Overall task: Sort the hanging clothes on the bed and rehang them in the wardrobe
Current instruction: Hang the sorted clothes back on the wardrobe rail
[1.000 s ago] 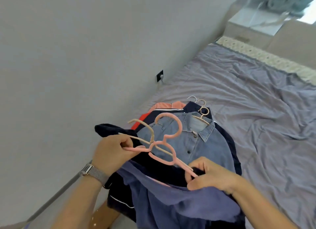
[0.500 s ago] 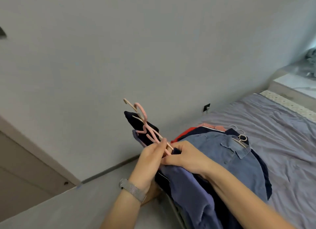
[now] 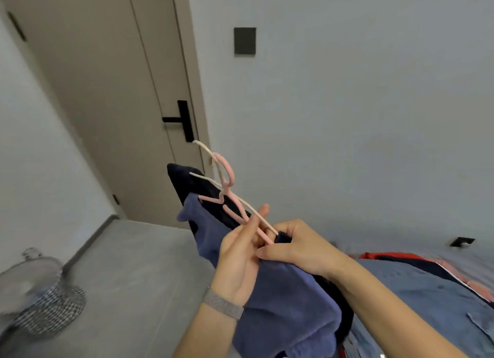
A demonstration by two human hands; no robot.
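Two garments on hangers were held up off the bed, in front of the door (image 3: 101, 95). The pink hanger (image 3: 227, 182) carried the blue-purple garment (image 3: 280, 290); the cream hanger (image 3: 232, 197) carried the dark navy garment (image 3: 187, 182). Hooks pointed up-left, both hangers bunched together.

Left hand (image 3: 238, 250) had its fingers mostly straight, lying along the hanger arms and propping them, not wrapped round. Right hand (image 3: 296, 248) had fingers curled, pinching the hanger ends and cloth together at the shoulder.

Remaining clothes, denim shirt (image 3: 417, 299) on top, lay on the bed at right.

Handling, judged: cloth soft and floppy, light to moderate weight, likely to slide off smooth thin hanger arms if tilted. Hangers stiff but thin, could tangle. Best hold probably at the hook necks, both in one hand, so the garments hang straight for carrying to the wardrobe, which was not in view.
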